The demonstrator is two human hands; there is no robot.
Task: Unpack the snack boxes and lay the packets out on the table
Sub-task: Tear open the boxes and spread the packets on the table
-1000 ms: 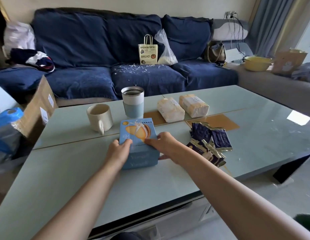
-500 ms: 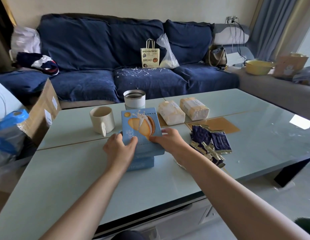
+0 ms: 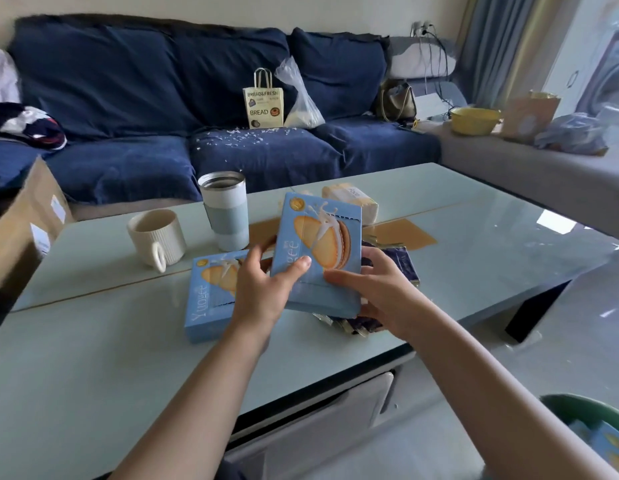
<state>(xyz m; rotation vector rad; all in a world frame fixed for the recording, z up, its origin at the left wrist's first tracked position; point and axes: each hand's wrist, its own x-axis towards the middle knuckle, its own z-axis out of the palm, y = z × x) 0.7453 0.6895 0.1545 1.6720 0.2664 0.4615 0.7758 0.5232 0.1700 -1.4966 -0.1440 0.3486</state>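
Currently: fingers of the left hand [image 3: 263, 289] and right hand [image 3: 377, 292] curled round the raised snack box [image 3: 318, 251], tilted above the desk [image 3: 93, 341]. Second box [image 3: 211, 299] flat beneath; dark packets [image 3: 401, 268] just beside (partly hidden). Step, judged: opening. Next calls for a thumb at the perforated flap.

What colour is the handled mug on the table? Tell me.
Cream, with a ribbed side: the mug, clearest in the head view.
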